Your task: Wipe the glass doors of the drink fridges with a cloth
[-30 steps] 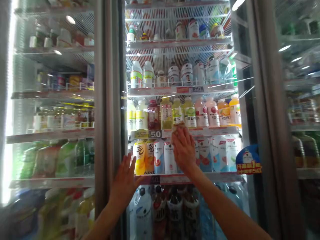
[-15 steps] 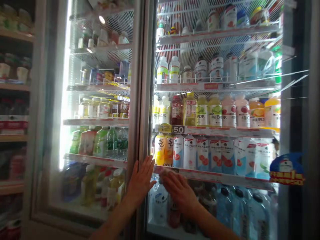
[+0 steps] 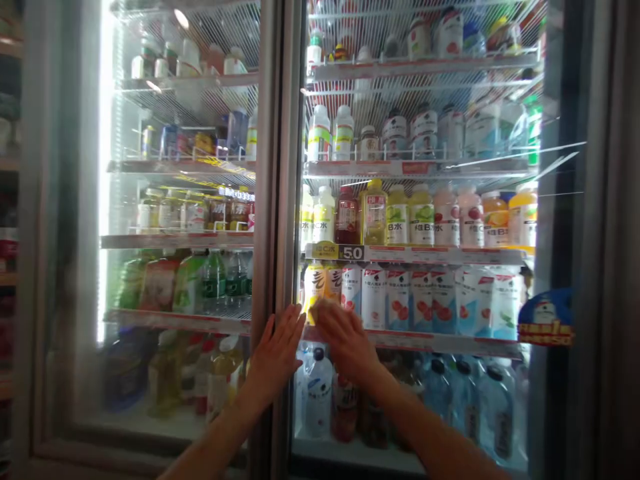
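Note:
My left hand (image 3: 280,343) lies flat, fingers stretched out, against the metal door frame (image 3: 284,200) where the two glass doors of the drinks fridge meet. Just to its right, my right hand (image 3: 347,340) presses on the right glass door (image 3: 345,363). Its fingers are together and bent, and a small blurred tan patch shows at their tips; I cannot make out what it is. Behind the glass near these fingers stand a yellow-orange bottle (image 3: 315,277) and, lower, a clear water bottle (image 3: 319,393).
Shelves of drinks fill the fridge behind both doors, among them white cartons (image 3: 397,300) and yellow bottles (image 3: 397,217). A blue round sticker (image 3: 545,317) is on the right door's right side. Another shelf unit (image 3: 10,280) stands at the far left.
My right hand has slid up and slightly left over the glass. My left hand keeps to the door frame. The whole view has shifted a little, with the fridge further left.

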Demonstrator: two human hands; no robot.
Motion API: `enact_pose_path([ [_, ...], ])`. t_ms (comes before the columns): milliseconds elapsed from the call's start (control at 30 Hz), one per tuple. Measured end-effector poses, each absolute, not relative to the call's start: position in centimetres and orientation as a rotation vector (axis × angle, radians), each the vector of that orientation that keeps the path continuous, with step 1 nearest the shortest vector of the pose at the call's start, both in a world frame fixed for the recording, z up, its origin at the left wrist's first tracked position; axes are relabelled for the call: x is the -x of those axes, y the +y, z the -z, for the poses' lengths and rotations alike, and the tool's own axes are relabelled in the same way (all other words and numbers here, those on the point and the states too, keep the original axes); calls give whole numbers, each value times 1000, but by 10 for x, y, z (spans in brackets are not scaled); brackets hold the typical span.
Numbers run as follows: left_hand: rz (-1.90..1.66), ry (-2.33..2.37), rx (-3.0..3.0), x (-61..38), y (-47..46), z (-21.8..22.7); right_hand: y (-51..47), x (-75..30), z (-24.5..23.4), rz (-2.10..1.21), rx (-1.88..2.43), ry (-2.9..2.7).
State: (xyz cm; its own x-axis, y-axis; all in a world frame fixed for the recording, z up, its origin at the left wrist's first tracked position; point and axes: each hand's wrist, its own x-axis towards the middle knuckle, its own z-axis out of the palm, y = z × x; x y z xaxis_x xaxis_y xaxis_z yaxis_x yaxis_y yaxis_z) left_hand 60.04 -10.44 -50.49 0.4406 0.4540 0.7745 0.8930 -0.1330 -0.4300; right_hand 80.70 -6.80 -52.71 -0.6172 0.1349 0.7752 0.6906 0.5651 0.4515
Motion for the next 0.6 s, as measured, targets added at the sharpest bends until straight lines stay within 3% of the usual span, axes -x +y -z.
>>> enact_pose_path([
  [233,792,-1069,1716,-637,-93,529,-77,-879,536,1206,701,-2007],
  [400,913,-1091,1680,-648,-77,544,-78,-922,522,1108,944,-1600],
  [600,989,-1044,1725,-647,-77,543,-79,-948,534,1155,814,-1738],
])
